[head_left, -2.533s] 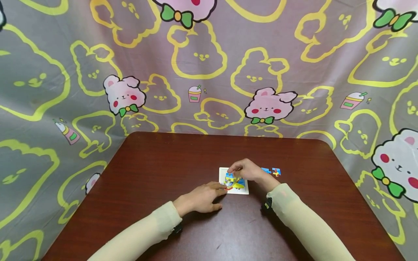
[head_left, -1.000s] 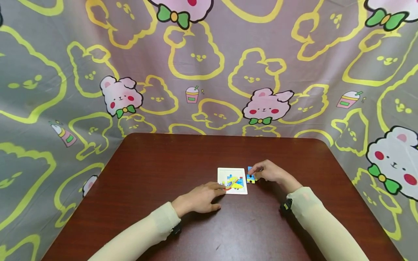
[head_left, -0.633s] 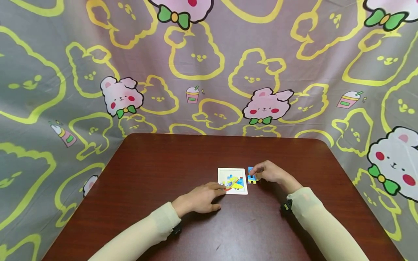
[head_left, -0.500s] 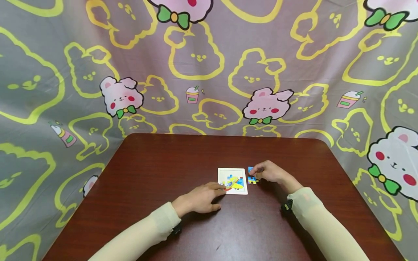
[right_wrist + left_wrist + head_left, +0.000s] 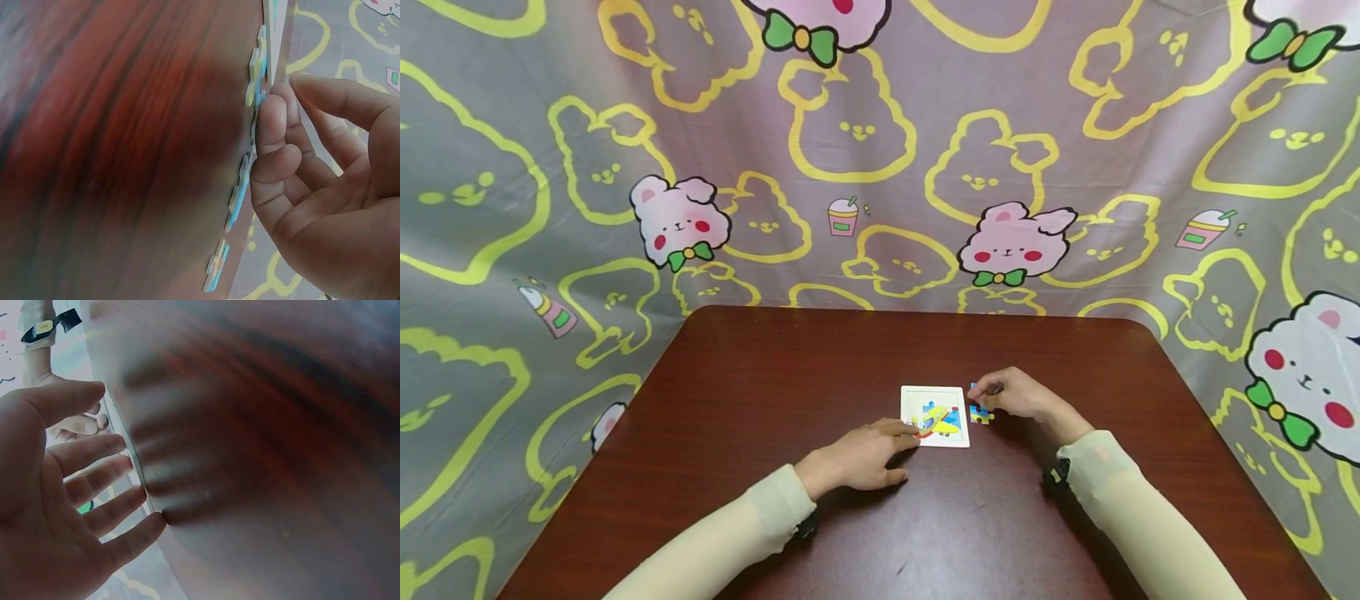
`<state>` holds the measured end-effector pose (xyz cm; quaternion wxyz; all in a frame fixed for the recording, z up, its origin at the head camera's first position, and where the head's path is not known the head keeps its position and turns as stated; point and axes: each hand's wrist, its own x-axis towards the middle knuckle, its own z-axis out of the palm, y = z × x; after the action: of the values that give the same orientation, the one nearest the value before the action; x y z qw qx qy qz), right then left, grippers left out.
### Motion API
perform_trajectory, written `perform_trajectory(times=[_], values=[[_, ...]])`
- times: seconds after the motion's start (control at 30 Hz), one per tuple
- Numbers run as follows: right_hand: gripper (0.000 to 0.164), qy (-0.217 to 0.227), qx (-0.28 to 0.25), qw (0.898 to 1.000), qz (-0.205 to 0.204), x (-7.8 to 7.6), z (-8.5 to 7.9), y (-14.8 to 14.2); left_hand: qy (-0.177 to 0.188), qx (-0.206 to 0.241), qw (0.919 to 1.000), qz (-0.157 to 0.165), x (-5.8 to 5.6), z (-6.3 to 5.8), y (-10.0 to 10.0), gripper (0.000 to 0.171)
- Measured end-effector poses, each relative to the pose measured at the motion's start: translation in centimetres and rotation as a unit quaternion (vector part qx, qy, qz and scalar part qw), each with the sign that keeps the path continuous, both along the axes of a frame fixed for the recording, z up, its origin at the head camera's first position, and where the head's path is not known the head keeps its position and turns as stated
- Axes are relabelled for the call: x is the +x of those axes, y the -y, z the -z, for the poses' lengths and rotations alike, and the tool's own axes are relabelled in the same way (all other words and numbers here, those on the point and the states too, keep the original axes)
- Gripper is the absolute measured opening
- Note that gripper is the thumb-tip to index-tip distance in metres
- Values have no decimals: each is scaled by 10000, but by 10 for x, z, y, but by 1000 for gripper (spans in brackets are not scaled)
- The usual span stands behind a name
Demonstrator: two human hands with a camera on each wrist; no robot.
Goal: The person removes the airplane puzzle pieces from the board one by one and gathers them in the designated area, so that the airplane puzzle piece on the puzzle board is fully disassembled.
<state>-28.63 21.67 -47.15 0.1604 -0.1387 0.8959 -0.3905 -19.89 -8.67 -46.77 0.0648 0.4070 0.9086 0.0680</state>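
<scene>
In the head view a square white puzzle board (image 5: 934,397) lies on the table, with joined puzzle pieces (image 5: 943,423) forming part of a yellow aeroplane. My left hand (image 5: 863,454) rests with its fingers extended over the board's left edge. In the left wrist view its fingertips (image 5: 156,519) line up along the thin board edge. My right hand (image 5: 1018,392) is bent over loose blue-and-yellow pieces (image 5: 981,415) right of the board. The right wrist view shows its fingers curled, thumb and index tips close together; I cannot tell whether they pinch a piece.
Further loose pieces (image 5: 215,265) lie flat along the table beside the right hand in the right wrist view. The brown wooden table (image 5: 790,367) has rounded far corners. A grey cartoon-print cloth (image 5: 880,200) hangs around its back and sides.
The right hand has moved right from over the board to the loose pieces. The pieces beneath it have shifted slightly, and a yellow tab now shows. The left hand has stayed on the board.
</scene>
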Motion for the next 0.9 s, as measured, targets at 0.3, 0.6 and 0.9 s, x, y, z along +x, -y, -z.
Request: perform_trajectory(times=[0.3,0.6,0.9], values=[[15,-74,-83,9999,-64,1,-5,13,-71,33,10000,57,0,0,0,53],[16,-267,-72,9994,-231,1,-4,26,-43,1,10000,-7,-1,-1,-1,53],[15,-345,-190,9988,-302,3,-4,37,-56,-20,10000,22,0,-1,-2,53]])
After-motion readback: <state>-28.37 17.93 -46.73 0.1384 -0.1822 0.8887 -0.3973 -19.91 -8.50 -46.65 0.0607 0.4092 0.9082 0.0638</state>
